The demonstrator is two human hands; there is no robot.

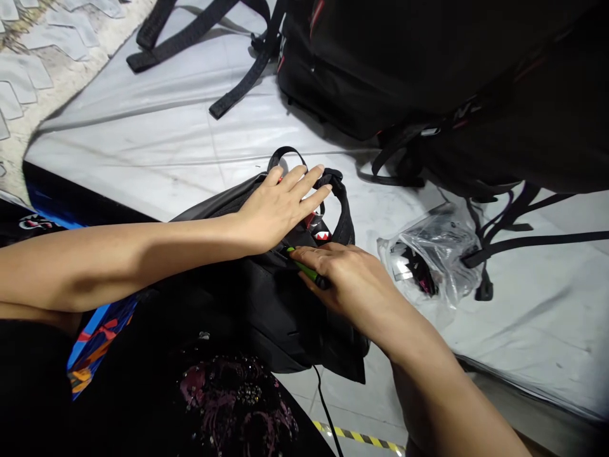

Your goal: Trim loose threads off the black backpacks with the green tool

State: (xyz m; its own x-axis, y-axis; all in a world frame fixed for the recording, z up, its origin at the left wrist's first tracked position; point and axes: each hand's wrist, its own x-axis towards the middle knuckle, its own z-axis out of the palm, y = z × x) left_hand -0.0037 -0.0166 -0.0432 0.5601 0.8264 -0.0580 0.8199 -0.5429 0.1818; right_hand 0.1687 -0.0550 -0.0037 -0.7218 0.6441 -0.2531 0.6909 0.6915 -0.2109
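Note:
A black backpack lies at the table edge against my body, its top straps and a red-and-white patch showing near the hands. My left hand rests across the top of it, fingers stretched out and spread. Just below and to the right, my right hand is closed around a small tool with a green and black handle. The tool's tip points at the black fabric and is hidden, so I cannot tell its exact kind.
More black backpacks lie along the back right of the white-covered table, with loose straps. A clear plastic bag holding small parts sits right of my hands. Light cut pieces are at upper left. Yellow-black tape marks the floor.

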